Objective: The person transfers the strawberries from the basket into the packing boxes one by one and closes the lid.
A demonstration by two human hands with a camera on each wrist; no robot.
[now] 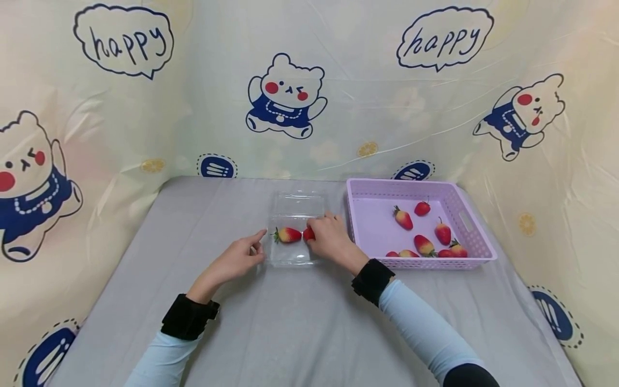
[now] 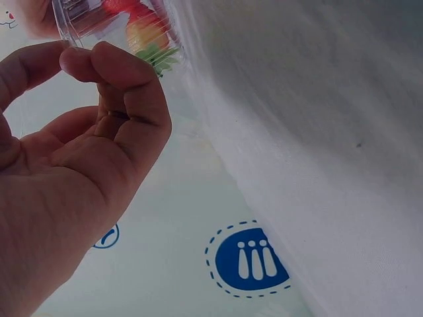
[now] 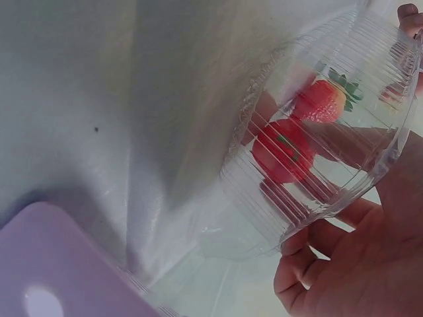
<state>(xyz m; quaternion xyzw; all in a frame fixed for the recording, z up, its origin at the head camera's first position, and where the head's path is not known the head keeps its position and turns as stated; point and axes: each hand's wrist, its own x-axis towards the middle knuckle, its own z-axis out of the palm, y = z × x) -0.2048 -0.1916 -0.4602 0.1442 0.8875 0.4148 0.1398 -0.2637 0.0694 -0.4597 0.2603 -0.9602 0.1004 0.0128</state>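
Observation:
A clear plastic box [image 1: 290,259] stands on the grey cloth with its lid folded back. One strawberry [image 1: 288,235], red and yellow with a green leafy cap, lies in the box, cap to the left. My right hand [image 1: 335,239] reaches over the right wall and holds a second strawberry [image 3: 284,150] inside, thumb and a finger on either side; from the head view the hand covers most of it. At the left wall, my left hand [image 1: 242,253] pinches the rim between thumb and fingers, as the left wrist view shows close up.
A lilac plastic basket [image 1: 377,231] with low perforated walls stands right beside the box. Several strawberries [image 1: 403,217] lie scattered in it, some partly hidden behind its front wall. A printed cloth backdrop [image 1: 358,107] rises behind and along both sides of the table.

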